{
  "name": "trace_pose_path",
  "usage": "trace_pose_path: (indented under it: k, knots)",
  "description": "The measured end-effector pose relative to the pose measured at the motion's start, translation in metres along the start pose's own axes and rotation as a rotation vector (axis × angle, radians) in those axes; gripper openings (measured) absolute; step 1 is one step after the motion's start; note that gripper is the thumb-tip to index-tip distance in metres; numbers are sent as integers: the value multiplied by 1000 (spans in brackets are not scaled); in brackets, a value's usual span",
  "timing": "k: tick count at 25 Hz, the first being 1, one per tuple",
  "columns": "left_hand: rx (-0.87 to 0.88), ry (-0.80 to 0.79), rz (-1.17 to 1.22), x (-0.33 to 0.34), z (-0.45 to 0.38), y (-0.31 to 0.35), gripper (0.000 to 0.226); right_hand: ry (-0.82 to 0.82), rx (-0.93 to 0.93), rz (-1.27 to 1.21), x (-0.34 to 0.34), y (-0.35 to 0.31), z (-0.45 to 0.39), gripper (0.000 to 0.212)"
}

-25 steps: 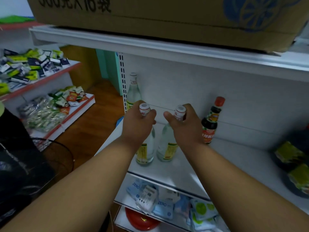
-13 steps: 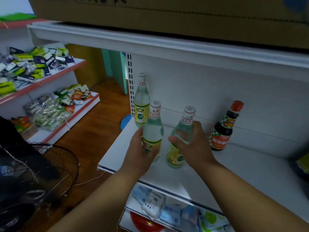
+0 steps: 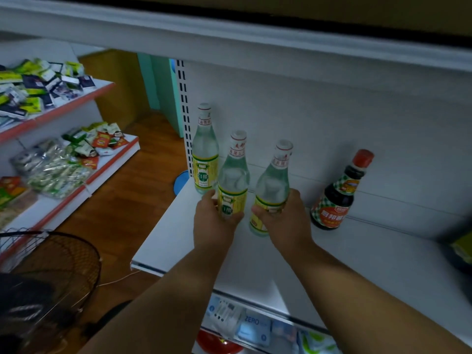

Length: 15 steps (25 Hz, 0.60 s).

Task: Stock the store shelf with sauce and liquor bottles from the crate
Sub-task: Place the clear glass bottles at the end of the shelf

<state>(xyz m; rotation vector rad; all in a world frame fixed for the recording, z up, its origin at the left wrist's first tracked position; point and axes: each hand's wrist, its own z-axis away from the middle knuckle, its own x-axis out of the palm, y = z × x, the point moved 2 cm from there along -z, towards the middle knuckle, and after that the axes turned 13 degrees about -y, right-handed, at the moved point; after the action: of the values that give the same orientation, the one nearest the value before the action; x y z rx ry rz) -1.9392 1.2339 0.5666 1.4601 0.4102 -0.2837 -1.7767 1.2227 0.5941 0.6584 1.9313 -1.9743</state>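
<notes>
Three clear bottles with yellow-green labels stand on the white shelf (image 3: pixel 178 241). The back one (image 3: pixel 205 149) stands alone by the perforated upright. My left hand (image 3: pixel 212 223) grips the lower body of the middle bottle (image 3: pixel 233 172). My right hand (image 3: pixel 283 221) grips the lower body of the right bottle (image 3: pixel 274 180), which leans slightly right. A dark sauce bottle (image 3: pixel 339 195) with a red cap stands upright to the right, apart from my hand. No crate is in view.
A shelf board overhangs close above. Packets fill the lower shelf (image 3: pixel 252 325) and the red-edged racks (image 3: pixel 58 159) at left. A black wire fan guard (image 3: pixel 51 264) stands on the wooden floor at lower left. A dark green-labelled item (image 3: pixel 459 249) lies at the right edge.
My hands slid from the bottle caps down to the bottle bodies. Both bottles now stand farther back on the shelf, nearer the lone bottle.
</notes>
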Motion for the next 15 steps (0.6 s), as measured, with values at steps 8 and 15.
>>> trace_pose_path:
  k: [8,15]
  knots:
    - [-32,21,-121,29,-41,-2,61,87,128,116,-3,20,-38,62]
    - [-23,90,-276,38,-52,-5,65,125,131,46,0,14,-34,61]
